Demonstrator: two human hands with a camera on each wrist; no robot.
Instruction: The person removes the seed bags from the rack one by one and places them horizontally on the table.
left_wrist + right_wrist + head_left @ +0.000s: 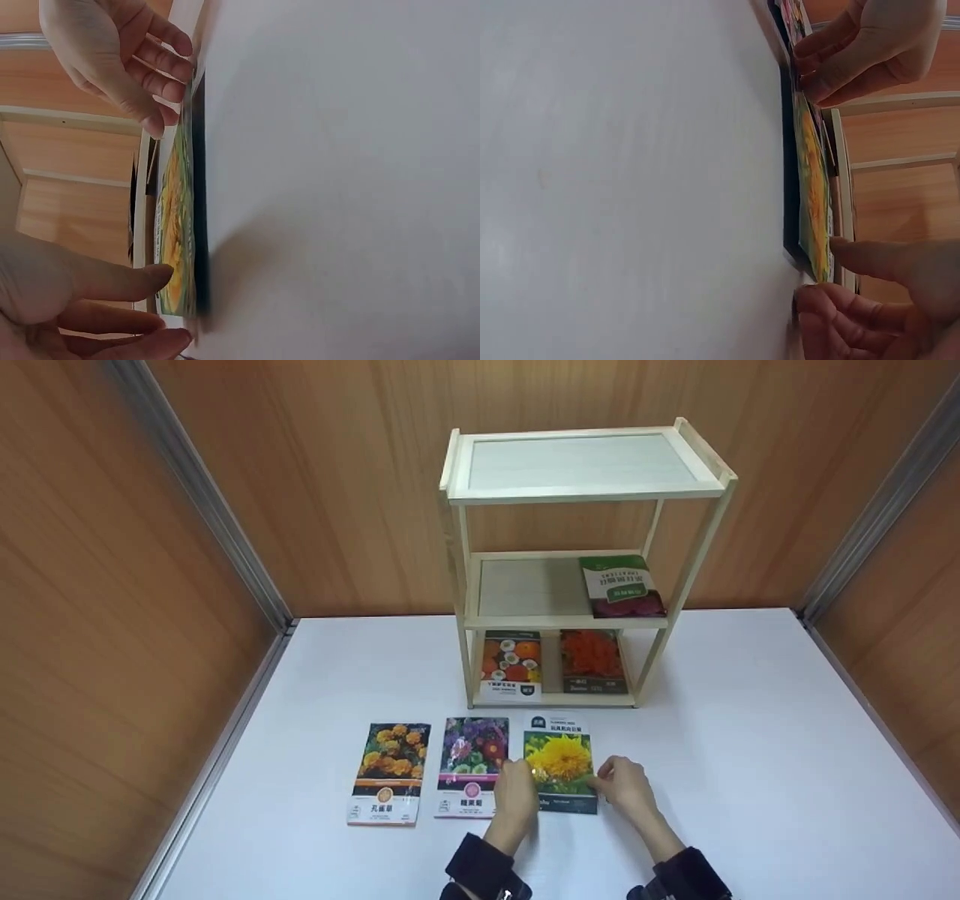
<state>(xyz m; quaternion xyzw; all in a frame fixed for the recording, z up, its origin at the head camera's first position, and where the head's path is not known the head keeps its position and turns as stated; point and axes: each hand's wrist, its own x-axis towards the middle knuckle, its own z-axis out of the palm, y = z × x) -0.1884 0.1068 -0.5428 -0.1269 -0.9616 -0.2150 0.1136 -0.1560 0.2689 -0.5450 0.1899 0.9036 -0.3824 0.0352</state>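
On a white tabletop (750, 750), a glossy rectangular yellow-flower packet (556, 759) lies between the left hand (516, 795) and right hand (627, 790), fingers nearly closed, pinching its sides. Likely light, slippery and bendable, it suits edge holds.

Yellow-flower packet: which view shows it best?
Head view: the yellow-flower packet shows nearly whole there, its flower and top lettering visible, though the left hand covers part of one edge. Both wrist views catch it at a steep slant: a narrow strip with the flower foreshortened and the lettering unreadable.
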